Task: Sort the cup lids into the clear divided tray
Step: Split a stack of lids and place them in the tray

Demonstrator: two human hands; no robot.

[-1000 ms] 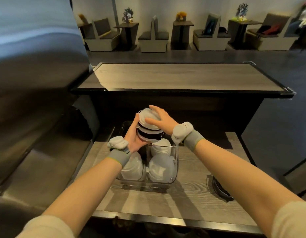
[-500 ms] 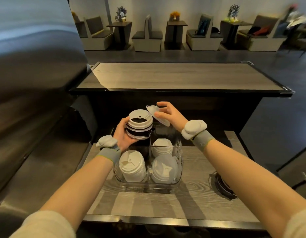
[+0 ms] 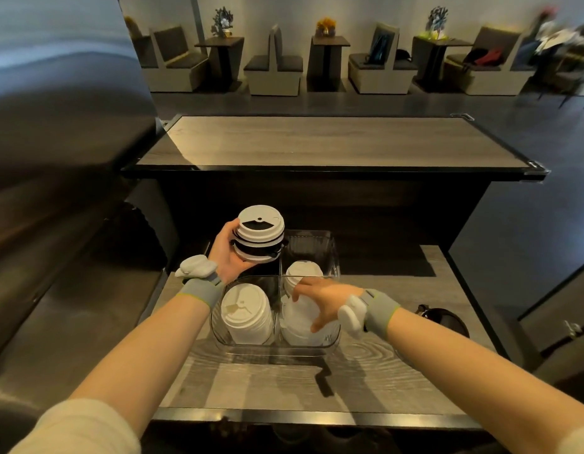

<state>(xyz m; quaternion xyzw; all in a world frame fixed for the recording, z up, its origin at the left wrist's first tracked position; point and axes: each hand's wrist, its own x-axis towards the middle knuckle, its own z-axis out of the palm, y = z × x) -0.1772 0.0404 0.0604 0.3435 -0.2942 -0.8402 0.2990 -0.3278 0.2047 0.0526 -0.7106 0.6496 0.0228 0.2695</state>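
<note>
No readable writing anywhere. Left hand (image 3: 230, 253) wrapped around mixed black-and-white lid stack (image 3: 259, 235), raised over clear divided tray (image 3: 330, 342) rear-left. Right hand (image 3: 320, 299) spread loosely over white lids (image 3: 297, 319) in front-right compartment; grip unclear.

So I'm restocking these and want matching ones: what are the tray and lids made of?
The tray looks like clear glossy plastic; the lids show through its walls. The lids look like thin matte white plastic with moulded rims, though coated fibre is possible.
</note>
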